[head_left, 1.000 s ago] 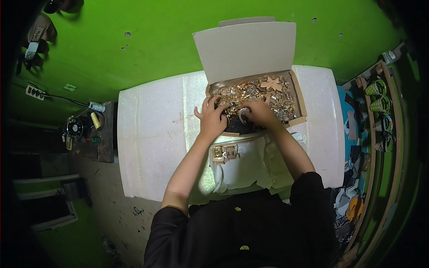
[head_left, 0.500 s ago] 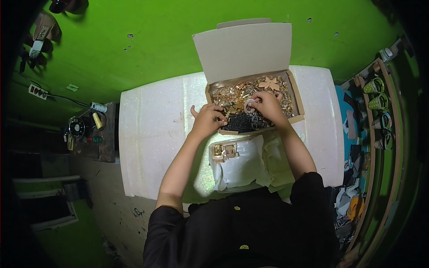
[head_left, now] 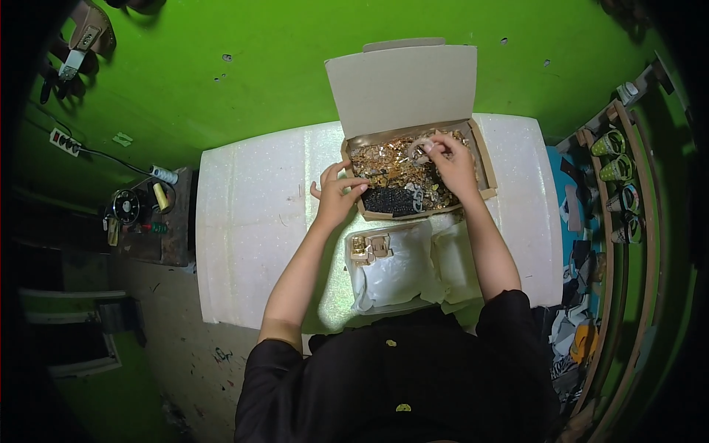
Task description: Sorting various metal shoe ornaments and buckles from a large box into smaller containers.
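An open cardboard box (head_left: 484,159) full of small gold and silver metal pieces (head_left: 391,159) stands on the table, its lid raised against the wall. Over the far part of the pieces, my right hand (head_left: 453,166) pinches a pale curved, ring-like piece (head_left: 419,150). At the box's left side is my left hand (head_left: 340,196), open, its fingers apart and its index finger and thumb reaching over the rim. A black beaded-looking bundle (head_left: 391,200) lies in the box's near left part, beside a grey chain (head_left: 418,198).
Nearer me lies a white plastic-wrapped packet (head_left: 395,269) with gold and tan buckle-like pieces (head_left: 371,249) on it. The table (head_left: 251,229) has a whitish cover. At right, a rack (head_left: 628,177) holds sandals; at left, a small stand (head_left: 173,244) carries thread spools.
My right hand has moved farther into the box with the pale ring-like piece. The tan flower-shaped piece no longer shows. My left hand has drawn slightly left, off the black bundle.
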